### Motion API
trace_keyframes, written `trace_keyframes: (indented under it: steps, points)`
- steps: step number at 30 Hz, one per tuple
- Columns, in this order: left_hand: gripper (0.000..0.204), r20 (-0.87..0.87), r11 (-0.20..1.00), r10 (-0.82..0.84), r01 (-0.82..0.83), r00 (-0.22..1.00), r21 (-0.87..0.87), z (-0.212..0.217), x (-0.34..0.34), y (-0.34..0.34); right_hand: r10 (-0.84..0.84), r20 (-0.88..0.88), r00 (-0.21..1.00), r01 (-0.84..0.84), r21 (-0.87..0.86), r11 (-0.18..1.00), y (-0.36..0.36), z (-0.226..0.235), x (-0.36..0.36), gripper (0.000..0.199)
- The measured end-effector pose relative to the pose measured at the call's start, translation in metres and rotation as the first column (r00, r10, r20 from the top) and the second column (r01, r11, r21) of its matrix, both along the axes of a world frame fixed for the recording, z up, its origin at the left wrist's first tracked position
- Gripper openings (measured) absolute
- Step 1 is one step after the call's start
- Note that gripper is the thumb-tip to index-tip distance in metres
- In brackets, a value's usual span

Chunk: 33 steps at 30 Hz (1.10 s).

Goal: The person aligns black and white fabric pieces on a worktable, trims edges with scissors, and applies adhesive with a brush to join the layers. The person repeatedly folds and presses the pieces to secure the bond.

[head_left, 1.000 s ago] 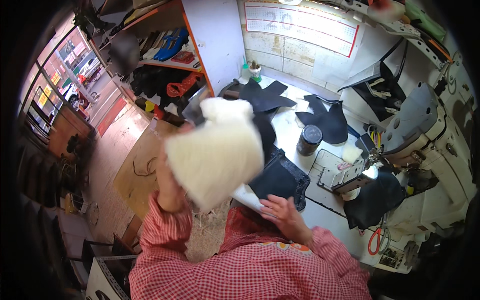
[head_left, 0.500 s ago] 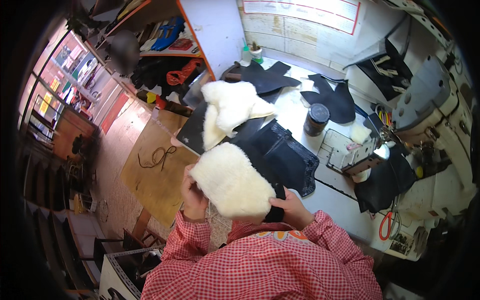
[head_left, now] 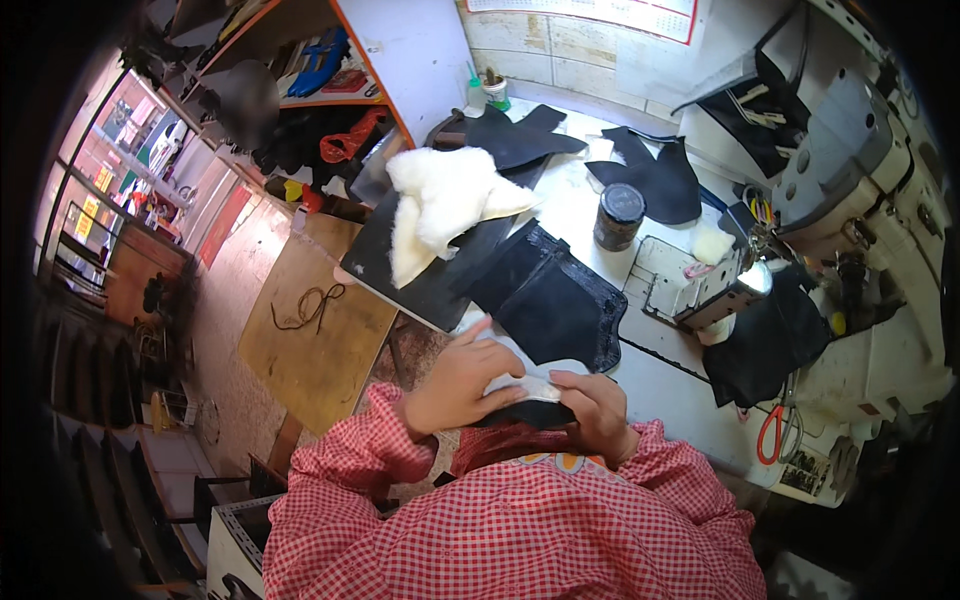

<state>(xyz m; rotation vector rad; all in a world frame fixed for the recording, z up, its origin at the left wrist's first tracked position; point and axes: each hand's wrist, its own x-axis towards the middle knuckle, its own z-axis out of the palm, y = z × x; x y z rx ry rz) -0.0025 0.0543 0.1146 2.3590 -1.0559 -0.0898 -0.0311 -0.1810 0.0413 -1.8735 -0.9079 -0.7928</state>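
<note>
Close to my body I grip a fleece piece, its pale smooth side now showing, with black material along its lower edge. My left hand is closed on its left part, thumb and fingers pressing the fold. On the right edge, my right hand pinches it with the thumb on top. Just beyond lies a flat black leather-like panel with a shiny dark rim. More white fleece is heaped on a dark board at the table's left.
A dark lidded jar stands on the white table, with black cut pieces behind it. At right is a sewing machine; red-handled scissors hang at the table's edge. A brown board with a dark cord sits left.
The fleece piece has come nearer my body and been turned, so its fluffy face no longer shows. My left hand has moved right, closer to my right hand.
</note>
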Motion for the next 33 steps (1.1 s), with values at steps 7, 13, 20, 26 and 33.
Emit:
trace_keyframes:
  steps: [7,13,20,26,33]
  points:
    - [0.038,0.122,0.985,0.107,-0.088,0.987,-0.148,0.008,-0.037,-0.028,0.043,0.08,0.996,-0.047,0.044,0.998,-0.018,0.008,-0.013,0.028]
    - [0.019,0.572,0.956,0.144,0.036,0.807,-0.291,0.0,-0.032,-0.017,-0.113,0.102,0.988,0.11,0.035,0.993,-0.018,0.009,-0.015,0.031]
    - [0.017,0.597,0.938,0.153,0.074,0.787,-0.339,-0.005,-0.031,-0.004,-0.131,0.084,0.988,0.131,-0.001,0.991,-0.021,0.011,-0.016,0.03]
    - [0.025,0.39,0.966,0.226,-0.155,0.893,-0.205,0.01,-0.029,0.012,0.119,-0.182,0.976,-0.104,0.087,0.991,-0.014,0.011,-0.016,0.038]
    - [0.038,-0.288,0.905,0.336,-0.392,0.897,-0.163,0.042,0.024,0.022,0.251,-0.921,0.298,0.043,0.275,0.96,0.007,-0.002,-0.021,0.025]
